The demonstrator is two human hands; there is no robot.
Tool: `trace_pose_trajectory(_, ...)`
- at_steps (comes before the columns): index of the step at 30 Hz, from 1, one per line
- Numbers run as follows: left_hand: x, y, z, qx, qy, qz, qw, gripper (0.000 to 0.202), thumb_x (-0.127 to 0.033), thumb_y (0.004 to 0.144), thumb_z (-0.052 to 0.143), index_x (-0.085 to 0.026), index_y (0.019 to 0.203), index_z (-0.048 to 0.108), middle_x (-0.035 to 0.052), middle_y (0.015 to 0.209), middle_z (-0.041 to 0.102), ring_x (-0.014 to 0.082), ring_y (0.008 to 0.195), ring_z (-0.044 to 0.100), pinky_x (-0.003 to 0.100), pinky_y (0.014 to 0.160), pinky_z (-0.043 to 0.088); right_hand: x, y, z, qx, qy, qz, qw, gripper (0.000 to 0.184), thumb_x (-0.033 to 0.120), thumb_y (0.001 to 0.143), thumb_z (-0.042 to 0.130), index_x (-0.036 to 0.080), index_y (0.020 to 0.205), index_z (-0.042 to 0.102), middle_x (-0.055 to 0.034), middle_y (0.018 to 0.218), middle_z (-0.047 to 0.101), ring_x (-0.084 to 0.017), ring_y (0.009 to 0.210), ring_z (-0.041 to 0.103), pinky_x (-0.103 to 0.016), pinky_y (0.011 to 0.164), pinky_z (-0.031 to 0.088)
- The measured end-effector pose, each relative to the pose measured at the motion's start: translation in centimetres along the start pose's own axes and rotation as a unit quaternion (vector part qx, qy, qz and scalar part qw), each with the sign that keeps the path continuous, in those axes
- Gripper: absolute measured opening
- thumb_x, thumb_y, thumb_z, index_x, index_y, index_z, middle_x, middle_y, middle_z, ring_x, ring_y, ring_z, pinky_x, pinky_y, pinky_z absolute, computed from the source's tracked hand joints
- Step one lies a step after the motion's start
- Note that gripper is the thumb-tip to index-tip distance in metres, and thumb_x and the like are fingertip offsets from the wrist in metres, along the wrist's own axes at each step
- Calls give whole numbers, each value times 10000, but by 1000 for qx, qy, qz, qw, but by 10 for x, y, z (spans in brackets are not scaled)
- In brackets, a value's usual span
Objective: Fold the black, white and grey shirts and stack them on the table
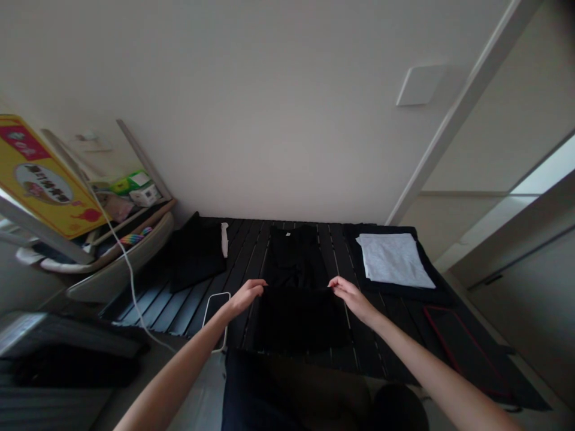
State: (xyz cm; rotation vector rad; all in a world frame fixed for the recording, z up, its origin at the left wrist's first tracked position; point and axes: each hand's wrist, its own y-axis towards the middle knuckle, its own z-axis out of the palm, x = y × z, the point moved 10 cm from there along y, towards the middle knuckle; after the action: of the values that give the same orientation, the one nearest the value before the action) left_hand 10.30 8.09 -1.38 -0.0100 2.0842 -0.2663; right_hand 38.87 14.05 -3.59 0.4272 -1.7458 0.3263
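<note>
Pale wall (269,120) above a dark slatted table (251,251), and a yellow carton (45,179) tilted against clutter at far left. Black shirt (299,317) lying mid-table, its edge pinched at two spots: left hand (246,298) and right hand (353,298) well apart, fingertips closed on the cloth. Just beside the left hand, a phone (215,317) in a pale case, with a white cable (130,287) running off toward the floor. Farther left, a black garment (195,254). To the right, white cloth (394,260) on dark cloth (395,287), and a red-edged black case (462,353) near the table's corner.
</note>
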Motion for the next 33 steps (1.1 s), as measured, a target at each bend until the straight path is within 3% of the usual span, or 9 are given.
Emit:
trace_pose_trajectory(4, -6, 14, -11, -6, -2, 4, 1000, 262, -390, 761, 483, -170, 695, 610, -6, 685, 590, 173, 729, 545, 271, 699, 428, 0, 14, -4, 8, 5, 32, 999, 188, 306, 758, 456, 206, 887, 548, -1, 806, 619, -175, 805, 582, -299, 757, 435)
trace_pose_trajectory(7, -4, 23, -13, -71, 19, 16, 997, 280, -425, 794, 502, -182, 890, 603, 14, 843, 640, 169, 789, 584, 272, 733, 452, -5, 20, -16, -53, -142, 63, 986, 276, 360, 795, 436, 218, 998, 559, -26, 899, 649, -201, 886, 593, -343, 803, 430)
trace_pose_trajectory(10, 17, 17, -12, -146, 80, -43, 985, 355, -418, 819, 525, -193, 1094, 510, 61, 1026, 639, 175, 848, 621, 288, 755, 472, -13, 12, -26, -125, -250, 93, 956, 368, 438, 814, 466, 211, 1093, 544, -87, 1019, 643, -286, 1032, 549, -476, 889, 366)
trace_pose_trajectory(14, 35, -5, 5, -155, 196, -92, 964, 406, -341, 826, 565, -172, 1172, 436, 123, 1149, 606, 217, 1003, 617, 309, 816, 463, -30, -11, -5, -96, -418, 109, 897, 424, 506, 819, 525, 194, 1107, 544, -114, 983, 665, -323, 1022, 560, -495, 878, 341)
trace_pose_trajectory(17, 40, -16, 21, -123, 238, -134, 954, 427, -271, 836, 552, -171, 1225, 408, 123, 1130, 628, 242, 1057, 610, 329, 845, 449, -32, -22, 16, -80, -477, 83, 871, 365, 396, 826, 566, 202, 1133, 529, -113, 1058, 665, -294, 1034, 565, -434, 855, 350)
trace_pose_trajectory(19, 29, -19, 29, -120, 240, -115, 957, 428, -192, 832, 520, -188, 1247, 413, 110, 1143, 630, 237, 1090, 597, 335, 886, 430, -23, -25, 24, -84, -489, 52, 867, 269, 279, 839, 548, 214, 1099, 542, -94, 1060, 669, -272, 1027, 559, -411, 851, 341)
trace_pose_trajectory(24, -30, -18, 38, -66, 124, 48, 989, 474, -169, 811, 513, -250, 1276, 478, 38, 1118, 641, 195, 1007, 600, 295, 869, 445, 33, -22, 35, -81, -489, -72, 866, 169, 154, 863, 471, 244, 943, 590, -47, 950, 676, -240, 959, 533, -399, 856, 306)
trace_pose_trajectory(28, -59, 4, 14, -62, 98, 92, 989, 353, -233, 816, 536, -245, 1162, 606, 13, 1021, 665, 185, 890, 593, 303, 834, 455, 75, 2, 21, -101, -466, -126, 870, 157, 166, 859, 488, 255, 922, 601, -49, 937, 671, -238, 982, 511, -375, 832, 302)
trace_pose_trajectory(33, -76, 78, -54, -200, 40, 121, 971, 286, -230, 802, 557, -171, 1070, 640, 37, 953, 670, 168, 816, 592, 300, 790, 467, 99, 87, -29, -175, -427, -92, 882, 156, 247, 886, 484, 228, 964, 619, -68, 908, 669, -246, 962, 540, -376, 826, 317)
